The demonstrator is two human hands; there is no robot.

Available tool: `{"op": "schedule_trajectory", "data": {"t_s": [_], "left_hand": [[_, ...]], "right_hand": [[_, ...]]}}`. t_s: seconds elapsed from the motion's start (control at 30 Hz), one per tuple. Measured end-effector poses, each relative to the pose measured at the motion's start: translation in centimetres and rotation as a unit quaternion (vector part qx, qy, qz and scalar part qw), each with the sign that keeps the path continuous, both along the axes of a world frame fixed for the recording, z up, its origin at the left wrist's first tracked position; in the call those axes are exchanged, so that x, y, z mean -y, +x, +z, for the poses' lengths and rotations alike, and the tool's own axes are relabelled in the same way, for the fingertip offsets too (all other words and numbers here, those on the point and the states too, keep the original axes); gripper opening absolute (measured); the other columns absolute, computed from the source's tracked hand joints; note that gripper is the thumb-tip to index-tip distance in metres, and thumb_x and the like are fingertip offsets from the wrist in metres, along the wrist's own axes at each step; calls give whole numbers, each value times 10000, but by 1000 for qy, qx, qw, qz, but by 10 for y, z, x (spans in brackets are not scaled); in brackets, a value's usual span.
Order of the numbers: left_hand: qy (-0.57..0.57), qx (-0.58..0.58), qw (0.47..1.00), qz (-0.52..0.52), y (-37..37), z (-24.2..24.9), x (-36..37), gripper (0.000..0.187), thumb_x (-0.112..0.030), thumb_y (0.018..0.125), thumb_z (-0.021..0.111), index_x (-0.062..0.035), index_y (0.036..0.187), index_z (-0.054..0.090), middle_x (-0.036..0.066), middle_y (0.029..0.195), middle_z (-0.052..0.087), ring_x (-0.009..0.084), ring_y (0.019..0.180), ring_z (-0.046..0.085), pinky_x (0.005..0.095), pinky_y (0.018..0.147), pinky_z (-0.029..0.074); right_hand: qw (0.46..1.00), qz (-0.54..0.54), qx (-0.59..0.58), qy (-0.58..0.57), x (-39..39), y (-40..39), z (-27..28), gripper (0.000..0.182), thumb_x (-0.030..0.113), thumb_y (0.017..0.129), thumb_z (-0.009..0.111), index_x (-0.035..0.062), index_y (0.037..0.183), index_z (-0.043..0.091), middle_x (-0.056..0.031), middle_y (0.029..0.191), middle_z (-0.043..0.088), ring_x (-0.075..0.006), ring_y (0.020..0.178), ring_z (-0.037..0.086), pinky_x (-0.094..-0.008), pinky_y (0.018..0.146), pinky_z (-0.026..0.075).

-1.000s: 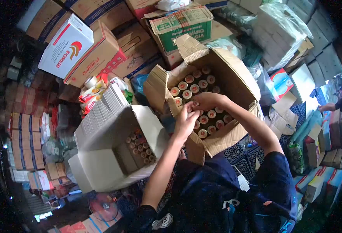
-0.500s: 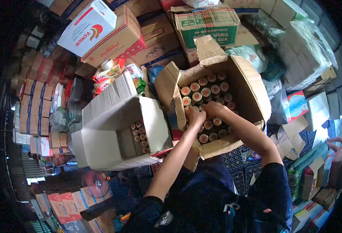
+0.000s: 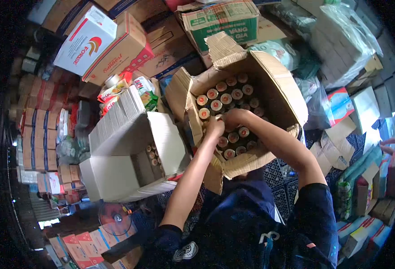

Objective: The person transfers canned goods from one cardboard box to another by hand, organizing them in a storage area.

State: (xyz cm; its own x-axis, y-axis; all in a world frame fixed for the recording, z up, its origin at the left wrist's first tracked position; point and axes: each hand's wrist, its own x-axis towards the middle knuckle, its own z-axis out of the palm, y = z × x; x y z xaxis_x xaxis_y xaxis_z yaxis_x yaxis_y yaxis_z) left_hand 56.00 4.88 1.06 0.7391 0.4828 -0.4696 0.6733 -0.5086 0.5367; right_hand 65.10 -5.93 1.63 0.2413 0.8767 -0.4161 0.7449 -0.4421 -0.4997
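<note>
Both of my hands reach into an open brown carton (image 3: 250,166) filled with upright round-topped containers (image 3: 225,98), whose pale lids carry a red mark. My left hand (image 3: 215,127) is closed at the carton's left side, its fingertips at one of the lids. Right beside it, my right hand (image 3: 236,117) is bent downward with curled fingers among the containers; what it grips is hidden. To the left stands a white-lined open carton (image 3: 112,175) with a small group of similar containers (image 3: 153,154) in it.
Snack packets and a tape roll (image 3: 112,81) lie behind the white-lined carton. Stacked cartons, including a green-and-brown box (image 3: 226,24), rise at the back. Plastic-wrapped goods (image 3: 343,40) stand right, flattened cardboard (image 3: 336,145) below them. A fan (image 3: 115,218) is lower left. Another person's hand (image 3: 391,145) shows far right.
The view has shifted, so the cartons sit slightly further left and higher. My hands stay close together inside the brown carton, with the right hand now bent more steeply downward.
</note>
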Motion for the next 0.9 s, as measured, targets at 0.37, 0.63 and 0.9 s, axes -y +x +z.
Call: {"op": "schedule_trajectory", "data": {"t_s": [0.37,0.63,0.9], "left_hand": [[-486,-29,836,252,0,-2,-14,229,-152,922,430,-98,1057,607,72,967,643,222,801,620,449,728,482],[-243,146,947,150,-22,106,34,237,-93,922,435,-38,1130,534,115,873,627,163,666,636,268,520,516],[-386,301,870,47,-63,161,-12,217,-70,1001,392,12,1161,513,116,876,629,162,682,644,257,571,505]], "right_hand": [[994,-41,-100,13,9,12,19,336,297,740,659,5,900,705,-183,824,694,-303,718,666,-407,632,514],[997,-63,-13,-32,35,13,96,289,243,866,623,-13,999,645,-148,945,693,-182,801,627,-368,709,496],[959,-171,-78,214,56,-43,181,293,120,867,572,6,1136,565,-153,968,699,-324,932,660,-399,782,512]]}}
